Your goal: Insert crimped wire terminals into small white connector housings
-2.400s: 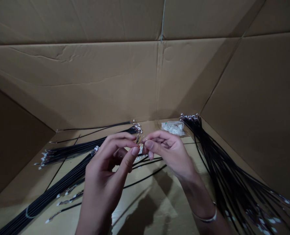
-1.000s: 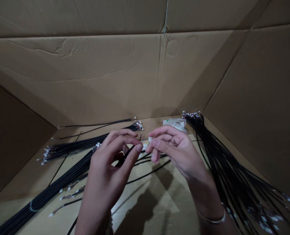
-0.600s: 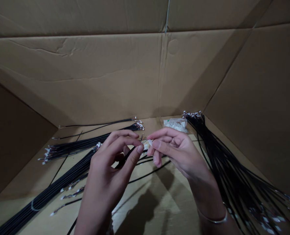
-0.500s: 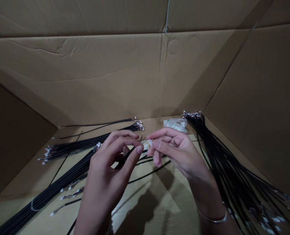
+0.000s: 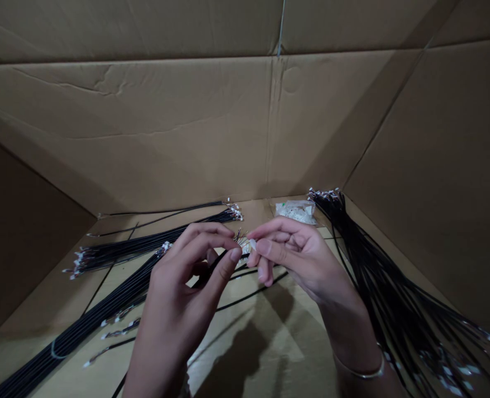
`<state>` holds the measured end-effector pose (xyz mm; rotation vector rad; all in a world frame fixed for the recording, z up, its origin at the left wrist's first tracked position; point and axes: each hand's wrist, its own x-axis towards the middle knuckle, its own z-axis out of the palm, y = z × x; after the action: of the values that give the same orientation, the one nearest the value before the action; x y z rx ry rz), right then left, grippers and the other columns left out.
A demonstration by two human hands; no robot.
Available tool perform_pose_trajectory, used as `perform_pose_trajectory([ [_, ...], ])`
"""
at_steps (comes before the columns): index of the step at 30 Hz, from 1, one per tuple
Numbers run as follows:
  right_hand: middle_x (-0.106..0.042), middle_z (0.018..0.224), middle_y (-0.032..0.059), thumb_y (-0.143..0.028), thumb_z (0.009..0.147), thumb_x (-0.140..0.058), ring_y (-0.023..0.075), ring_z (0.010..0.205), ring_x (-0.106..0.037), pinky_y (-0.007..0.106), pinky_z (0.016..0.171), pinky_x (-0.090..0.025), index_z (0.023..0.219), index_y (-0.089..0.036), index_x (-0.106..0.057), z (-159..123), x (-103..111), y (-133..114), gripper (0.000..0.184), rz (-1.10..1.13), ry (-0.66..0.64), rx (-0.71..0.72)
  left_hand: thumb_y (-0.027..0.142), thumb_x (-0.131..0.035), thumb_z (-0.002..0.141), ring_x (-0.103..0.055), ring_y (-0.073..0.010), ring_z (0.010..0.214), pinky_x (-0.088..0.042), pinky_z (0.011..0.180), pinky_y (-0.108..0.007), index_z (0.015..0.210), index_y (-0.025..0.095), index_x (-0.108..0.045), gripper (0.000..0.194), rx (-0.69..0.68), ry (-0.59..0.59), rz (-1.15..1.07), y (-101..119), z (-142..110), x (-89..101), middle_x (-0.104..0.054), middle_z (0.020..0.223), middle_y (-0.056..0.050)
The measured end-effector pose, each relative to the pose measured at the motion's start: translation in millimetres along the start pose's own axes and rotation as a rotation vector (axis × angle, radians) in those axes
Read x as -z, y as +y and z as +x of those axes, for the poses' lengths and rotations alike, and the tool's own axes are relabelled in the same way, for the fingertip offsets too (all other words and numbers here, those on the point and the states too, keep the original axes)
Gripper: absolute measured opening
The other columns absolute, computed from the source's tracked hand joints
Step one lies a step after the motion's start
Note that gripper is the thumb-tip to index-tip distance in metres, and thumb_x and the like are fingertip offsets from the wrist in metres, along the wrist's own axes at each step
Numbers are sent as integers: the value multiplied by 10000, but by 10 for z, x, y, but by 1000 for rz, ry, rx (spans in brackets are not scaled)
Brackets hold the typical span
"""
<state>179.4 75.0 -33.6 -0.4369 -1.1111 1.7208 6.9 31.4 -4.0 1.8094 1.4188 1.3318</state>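
Cardboard walls (image 5: pixel 145 138) of a big opened box fill the upper part of the frame, and the box floor (image 5: pixel 294 354) lies below them. Near the middle of the frame, the right hand (image 5: pixel 298 260), a thin bangle (image 5: pixel 361 373) on its wrist, pinches a small white connector (image 5: pixel 247 247) between thumb and forefinger. The left hand (image 5: pixel 178 287) is curled just beside it, thumb and fingers pressed together on a black wire (image 5: pixel 215 266); thin bare wire ends fan out at the connector, but how they join it is too small to tell. One wire bundle (image 5: pixel 132 243) lies behind the hands to the left, another (image 5: pixel 79 326) runs to the lower left corner, and a large one (image 5: pixel 377 287) fans toward the lower right. A clear plastic bag (image 5: pixel 309 205) of small white parts (image 5: pixel 294 212) sits at the back, near the upper end of that large bundle.
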Motion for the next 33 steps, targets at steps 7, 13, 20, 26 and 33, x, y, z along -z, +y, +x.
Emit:
perform_pose_trajectory([
  [7,-798,768,-16,-165,937,-792,63,604,-740,147,590,-609,973,-191,-798,7,9,13,45,-5,-4,-3,287,-696,964,-707,-145,1021,-555,727,-177,853,269,-730,117,-7,2,5,19,4,5,-710,1056,4],
  [13,-786,743,-4,-198,905,-815,93,579,-728,195,567,-616,949,-185,-792,3,-24,-24,52,-89,42,12,294,-693,960,-711,-181,991,-573,708,-225,835,257,-728,135,-4,3,6,-53,15,5,-714,1029,-23],
  [20,-743,696,-18,-189,883,-787,134,629,-736,254,610,-637,902,-232,-805,-72,-195,-64,51,-377,231,131,295,-670,976,-709,-183,1017,-582,720,-222,845,259,-725,147,-2,-2,-13,-28,-12,10,-714,1056,-29],
  [26,-754,737,-15,-195,906,-780,134,646,-749,258,639,-641,946,-240,-818,-127,-246,-39,71,-495,241,223,287,-681,973,-711,-159,1022,-578,745,-190,877,280,-740,113,-15,-2,-19,-23,29,1,-713,1061,-8],
  [33,-758,731,-11,-192,912,-775,150,631,-748,289,634,-649,932,-245,-791,-91,-246,-23,59,-463,247,246,256,-662,984,-703,-164,1006,-558,734,-235,881,282,-729,126,-60,25,10,-36,-42,17,-713,1064,-6],
])
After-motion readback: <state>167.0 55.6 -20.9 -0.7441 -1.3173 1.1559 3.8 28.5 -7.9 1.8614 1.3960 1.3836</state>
